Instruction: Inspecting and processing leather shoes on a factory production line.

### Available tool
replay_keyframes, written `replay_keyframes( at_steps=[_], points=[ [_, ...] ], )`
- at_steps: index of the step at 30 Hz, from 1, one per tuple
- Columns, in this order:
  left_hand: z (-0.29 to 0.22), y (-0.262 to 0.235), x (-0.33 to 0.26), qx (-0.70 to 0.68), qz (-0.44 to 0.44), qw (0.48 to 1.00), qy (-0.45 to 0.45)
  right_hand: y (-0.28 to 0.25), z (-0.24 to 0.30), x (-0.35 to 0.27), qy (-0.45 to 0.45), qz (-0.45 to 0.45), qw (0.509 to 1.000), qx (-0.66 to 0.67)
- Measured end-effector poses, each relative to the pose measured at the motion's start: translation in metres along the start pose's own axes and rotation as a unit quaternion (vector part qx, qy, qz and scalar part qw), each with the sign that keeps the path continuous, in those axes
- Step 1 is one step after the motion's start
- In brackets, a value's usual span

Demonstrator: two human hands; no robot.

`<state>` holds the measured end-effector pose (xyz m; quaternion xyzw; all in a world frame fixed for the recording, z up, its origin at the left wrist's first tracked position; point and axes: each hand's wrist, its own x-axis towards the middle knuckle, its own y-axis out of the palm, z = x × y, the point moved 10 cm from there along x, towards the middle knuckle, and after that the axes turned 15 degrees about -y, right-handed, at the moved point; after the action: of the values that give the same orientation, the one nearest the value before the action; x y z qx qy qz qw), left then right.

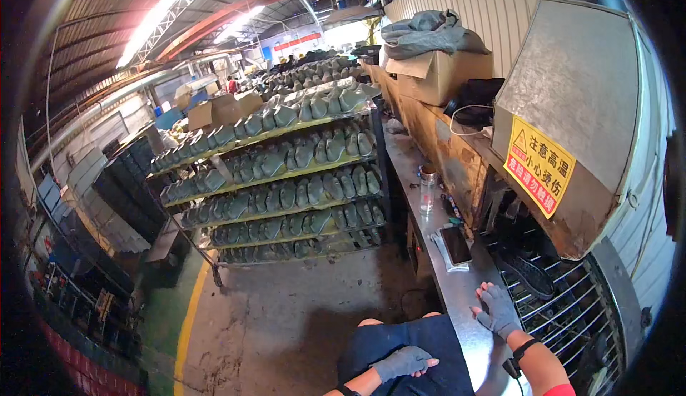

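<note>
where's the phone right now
In the head view, right of centre, the phone lies on white cloth or paper on the metal bench, just beyond the right hand.

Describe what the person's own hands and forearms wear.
The left hand and right hand wear grey half-finger gloves. A black wrist strap shows on the right, a dark band on the left. A red sleeve edge shows at right.

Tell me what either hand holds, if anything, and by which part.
Nothing visible: the left hand rests on dark cloth, the right hand on the metal table.
</note>
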<state>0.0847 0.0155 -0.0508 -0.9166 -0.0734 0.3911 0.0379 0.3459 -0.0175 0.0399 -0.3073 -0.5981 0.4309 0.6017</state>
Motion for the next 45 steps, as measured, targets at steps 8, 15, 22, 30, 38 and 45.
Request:
replay_keyframes(
  at_steps=[8,15,22,30,38,45],
  points=[
    [-0.002,0.002,-0.003,0.021,0.0,1.0,0.005,-0.011,0.009,0.003,-0.009,-0.003,0.999,0.039],
    [-0.001,0.001,0.0,0.023,-0.003,1.0,0.005,-0.009,0.007,0.003,-0.013,-0.006,0.999,0.045],
    [-0.002,0.0,0.0,0.032,-0.007,0.999,0.015,-0.002,0.003,0.001,-0.008,-0.007,1.0,0.014],
    [-0.002,0.0,-0.001,0.025,-0.006,1.0,0.014,-0.002,0.002,0.0,-0.004,-0.002,1.0,0.009],
    [0.004,0.001,0.004,0.012,-0.001,1.0,0.001,-0.003,0.003,0.002,-0.004,-0.009,1.0,0.022],
    [0.002,0.0,0.003,0.019,-0.006,1.0,-0.004,-0.006,0.004,0.002,-0.011,-0.019,1.0,0.016]
  ],
)
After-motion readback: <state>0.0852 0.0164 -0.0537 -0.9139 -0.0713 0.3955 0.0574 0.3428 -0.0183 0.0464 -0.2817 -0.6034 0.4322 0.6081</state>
